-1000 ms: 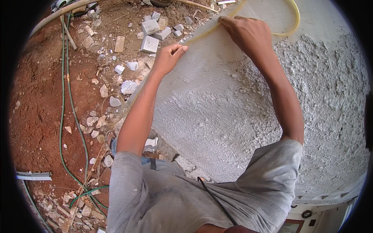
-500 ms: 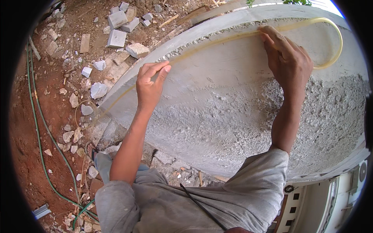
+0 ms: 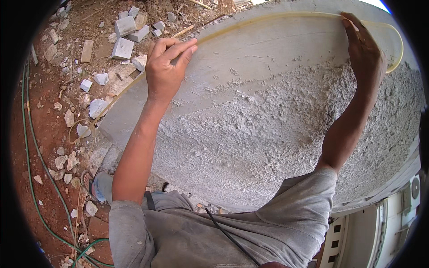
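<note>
A thin, see-through yellowish hose (image 3: pixel 259 18) runs along the upper edge of a grey plastered wall (image 3: pixel 277 47). My left hand (image 3: pixel 166 67) pinches it between thumb and fingertips near the wall's left part. Farther right, my right hand (image 3: pixel 367 53) has its fingertips on the hose at the top edge; its thumb is mostly hidden. Past the right hand the hose bends round in a loop. Beyond the left hand it slopes down across the wall's end toward the ground and curls there. The wall is smooth on top and rough with wet-looking plaster (image 3: pixel 250 134) below.
Pale blocks (image 3: pixel 123 48) and broken stones (image 3: pixel 97 108) lie on reddish soil at the left. Green hoses (image 3: pixel 33 147) cross that soil. A wooden strip (image 3: pixel 183 31) lies behind the wall. At lower right stands a pale building (image 3: pixel 357 236) with an air-conditioner unit (image 3: pixel 414 190).
Both hands have moved up to the wall's upper edge, the right one also farther right. The hose between them has risen and now follows that edge. The view has shifted slightly.
</note>
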`<state>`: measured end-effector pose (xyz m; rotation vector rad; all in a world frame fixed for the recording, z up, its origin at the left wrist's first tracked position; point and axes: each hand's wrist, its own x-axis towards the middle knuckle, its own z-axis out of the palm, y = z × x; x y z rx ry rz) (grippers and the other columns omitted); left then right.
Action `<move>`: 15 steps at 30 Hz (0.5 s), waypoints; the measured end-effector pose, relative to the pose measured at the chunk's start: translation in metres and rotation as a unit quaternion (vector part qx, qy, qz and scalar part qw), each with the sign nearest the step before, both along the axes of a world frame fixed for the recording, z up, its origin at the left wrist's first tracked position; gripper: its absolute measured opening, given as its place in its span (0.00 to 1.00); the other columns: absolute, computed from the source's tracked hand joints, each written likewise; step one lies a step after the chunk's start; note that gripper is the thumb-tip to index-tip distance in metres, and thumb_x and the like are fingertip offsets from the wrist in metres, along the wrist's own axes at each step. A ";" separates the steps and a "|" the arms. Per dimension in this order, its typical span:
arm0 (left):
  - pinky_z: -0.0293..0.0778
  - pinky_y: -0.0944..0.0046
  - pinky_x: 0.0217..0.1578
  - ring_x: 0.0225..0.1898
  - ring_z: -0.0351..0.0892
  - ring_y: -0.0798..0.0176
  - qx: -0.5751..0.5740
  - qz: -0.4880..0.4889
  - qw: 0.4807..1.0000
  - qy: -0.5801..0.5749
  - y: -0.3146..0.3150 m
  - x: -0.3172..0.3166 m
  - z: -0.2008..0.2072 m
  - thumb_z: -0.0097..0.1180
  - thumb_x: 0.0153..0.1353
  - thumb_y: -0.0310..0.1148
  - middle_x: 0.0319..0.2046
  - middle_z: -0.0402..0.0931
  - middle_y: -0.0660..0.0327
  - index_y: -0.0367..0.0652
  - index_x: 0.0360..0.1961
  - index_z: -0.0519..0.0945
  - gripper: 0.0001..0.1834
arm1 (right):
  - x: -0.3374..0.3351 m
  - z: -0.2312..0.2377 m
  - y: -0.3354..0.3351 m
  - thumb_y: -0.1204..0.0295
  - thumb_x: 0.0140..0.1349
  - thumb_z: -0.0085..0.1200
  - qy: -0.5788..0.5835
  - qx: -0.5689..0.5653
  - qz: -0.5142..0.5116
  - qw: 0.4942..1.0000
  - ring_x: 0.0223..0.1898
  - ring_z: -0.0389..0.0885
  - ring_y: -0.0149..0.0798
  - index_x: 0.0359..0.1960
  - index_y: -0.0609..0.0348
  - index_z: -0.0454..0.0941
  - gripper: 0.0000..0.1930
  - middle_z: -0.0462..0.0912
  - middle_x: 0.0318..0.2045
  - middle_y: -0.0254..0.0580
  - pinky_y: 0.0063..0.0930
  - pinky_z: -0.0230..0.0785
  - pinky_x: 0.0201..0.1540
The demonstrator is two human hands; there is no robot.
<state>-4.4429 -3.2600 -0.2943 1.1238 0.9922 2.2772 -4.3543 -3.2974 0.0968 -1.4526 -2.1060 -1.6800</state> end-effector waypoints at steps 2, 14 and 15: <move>0.75 0.63 0.42 0.38 0.77 0.65 0.013 0.063 0.998 0.016 0.004 0.005 0.006 0.73 0.59 0.33 0.36 0.81 0.70 0.56 0.44 0.93 0.11 | 0.004 0.012 -0.002 0.45 0.70 0.58 -0.008 0.003 -0.006 1.000 0.49 0.89 0.31 0.57 0.20 0.86 0.16 0.92 0.42 0.31 0.31 0.77 0.55; 0.75 0.62 0.41 0.38 0.76 0.65 0.064 0.137 0.988 -0.024 0.019 0.022 0.050 0.73 0.58 0.37 0.34 0.80 0.72 0.56 0.41 0.93 0.09 | 0.009 0.013 0.004 0.48 0.73 0.52 -0.006 0.120 0.050 0.991 0.41 0.90 0.40 0.59 0.24 0.84 0.17 0.91 0.33 0.36 0.39 0.78 0.47; 0.75 0.62 0.41 0.38 0.76 0.65 0.058 0.140 0.988 -0.027 0.019 0.024 0.051 0.73 0.58 0.37 0.34 0.80 0.72 0.56 0.41 0.92 0.09 | 0.010 0.013 0.004 0.48 0.73 0.52 -0.003 0.117 0.050 0.992 0.40 0.90 0.40 0.59 0.24 0.84 0.17 0.91 0.33 0.36 0.39 0.78 0.46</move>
